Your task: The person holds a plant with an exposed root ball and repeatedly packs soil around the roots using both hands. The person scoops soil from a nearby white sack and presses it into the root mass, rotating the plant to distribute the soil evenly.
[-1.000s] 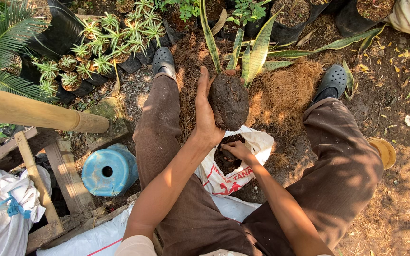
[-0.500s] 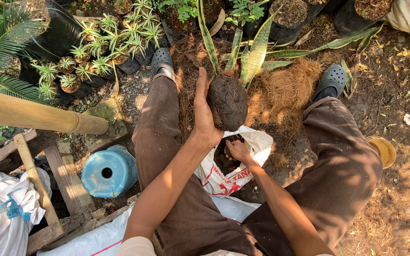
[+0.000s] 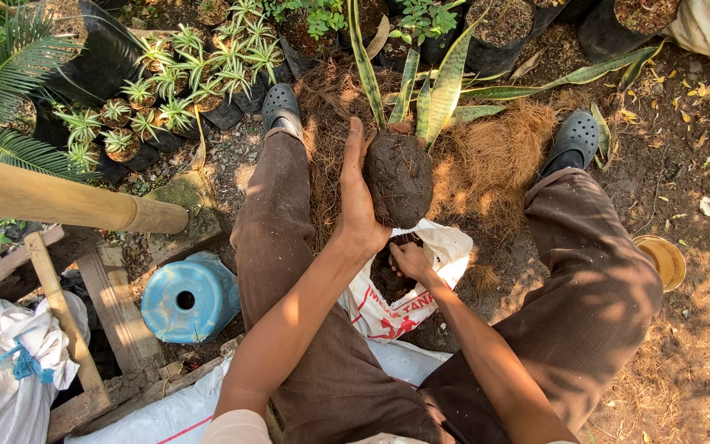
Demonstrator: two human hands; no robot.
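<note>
My left hand (image 3: 358, 197) grips the dark soil root ball (image 3: 400, 177) of a plant with long, stiff green-and-yellow leaves (image 3: 437, 86), holding it upright between my knees. Below it, my right hand (image 3: 410, 261) reaches into the open mouth of a white printed plastic sack (image 3: 421, 288) that holds dark soil; its fingers are curled in the soil. Brown coconut fibre (image 3: 495, 160) is heaped on the ground behind the plant. I sit with both legs in brown trousers spread, feet in grey clogs.
Small spiky plants in black bags (image 3: 174, 74) stand at upper left, and black pots (image 3: 503, 29) line the top. A blue plastic container (image 3: 191, 296), a bamboo pole (image 3: 59, 201), wooden planks (image 3: 108, 321) and white sacks (image 3: 2, 370) lie left. A yellow bowl (image 3: 663, 259) sits right.
My right hand has shifted slightly inside the sack mouth. The left hand and the plant stay where they were.
</note>
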